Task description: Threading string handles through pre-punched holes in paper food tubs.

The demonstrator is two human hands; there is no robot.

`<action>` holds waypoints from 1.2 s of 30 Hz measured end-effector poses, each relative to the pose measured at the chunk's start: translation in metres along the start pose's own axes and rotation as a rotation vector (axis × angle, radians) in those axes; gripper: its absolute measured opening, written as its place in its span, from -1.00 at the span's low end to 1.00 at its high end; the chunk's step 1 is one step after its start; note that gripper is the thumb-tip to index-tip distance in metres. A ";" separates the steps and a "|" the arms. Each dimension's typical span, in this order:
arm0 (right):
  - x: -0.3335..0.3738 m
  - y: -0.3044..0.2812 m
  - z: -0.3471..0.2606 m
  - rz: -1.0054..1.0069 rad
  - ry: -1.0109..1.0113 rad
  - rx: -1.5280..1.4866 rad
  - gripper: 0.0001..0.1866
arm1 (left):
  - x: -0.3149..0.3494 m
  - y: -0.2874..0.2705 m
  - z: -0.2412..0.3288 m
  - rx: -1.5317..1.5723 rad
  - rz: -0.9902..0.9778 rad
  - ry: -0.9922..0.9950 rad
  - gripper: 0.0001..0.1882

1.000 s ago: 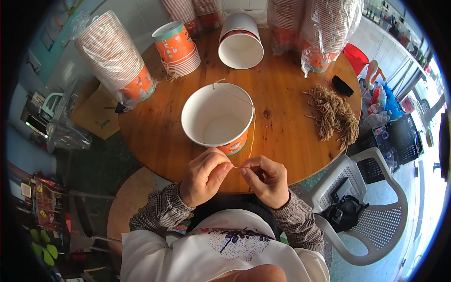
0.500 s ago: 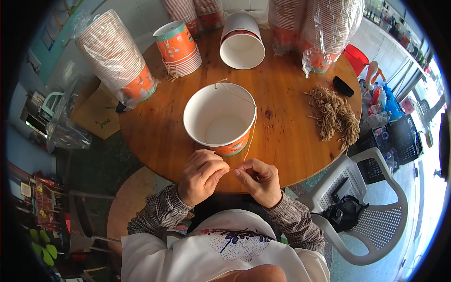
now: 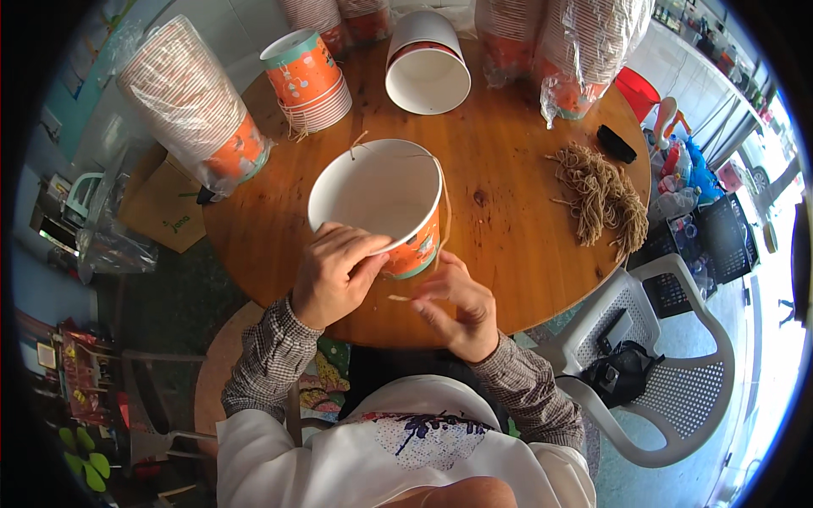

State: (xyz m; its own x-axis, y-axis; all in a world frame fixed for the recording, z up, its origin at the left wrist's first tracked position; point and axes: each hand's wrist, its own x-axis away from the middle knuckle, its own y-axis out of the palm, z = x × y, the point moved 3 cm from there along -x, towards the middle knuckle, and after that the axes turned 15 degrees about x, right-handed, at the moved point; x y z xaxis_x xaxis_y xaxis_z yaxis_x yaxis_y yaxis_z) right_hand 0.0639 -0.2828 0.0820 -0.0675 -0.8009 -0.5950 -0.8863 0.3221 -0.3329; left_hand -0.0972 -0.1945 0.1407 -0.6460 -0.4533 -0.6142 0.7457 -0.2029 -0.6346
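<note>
A large white-lined paper bucket [image 3: 417, 247] with an orange and teal outside stands on the round table in front of me. My left hand [image 3: 332, 273] grips its near rim, thumb outside and fingers over the edge. From a knot at the far rim, a thin tan string [image 3: 446, 203] runs over the right side of the rim and down to my right hand [image 3: 461, 309]. That hand pinches the string just right of the bucket's base, and a short end sticks out left of the fingertips.
Loose tan strings [image 3: 597, 199] lie in a heap at the table's right, near a black object [image 3: 616, 144]. Behind the bucket are a short stack of orange buckets [image 3: 309, 85], white buckets lying down [image 3: 428, 76] and plastic-wrapped stacks [image 3: 186, 102]. A grey chair [image 3: 669, 372] stands at right.
My left hand has left the string and taken hold of the bucket's near rim. The bucket appears slightly turned and farther left. My right hand has moved a little right with the string end.
</note>
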 end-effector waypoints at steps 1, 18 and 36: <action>-0.002 0.004 -0.002 -0.020 -0.073 -0.005 -0.91 | -0.005 -0.001 0.002 0.017 -0.007 -0.012 -0.82; -0.002 0.023 -0.034 -0.078 -0.172 0.106 -0.86 | -0.003 0.012 0.005 0.035 -0.091 -0.028 -0.78; 0.017 0.026 -0.052 -0.054 -0.128 0.121 -0.88 | 0.008 0.016 0.015 0.107 -0.039 -0.058 -0.86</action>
State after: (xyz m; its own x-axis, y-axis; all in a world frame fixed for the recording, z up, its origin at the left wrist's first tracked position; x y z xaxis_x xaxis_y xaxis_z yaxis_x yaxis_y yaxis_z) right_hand 0.0156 -0.3140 0.1015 0.0444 -0.7502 -0.6597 -0.8247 0.3451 -0.4480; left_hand -0.0878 -0.2144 0.1325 -0.6666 -0.4921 -0.5599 0.7354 -0.3112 -0.6020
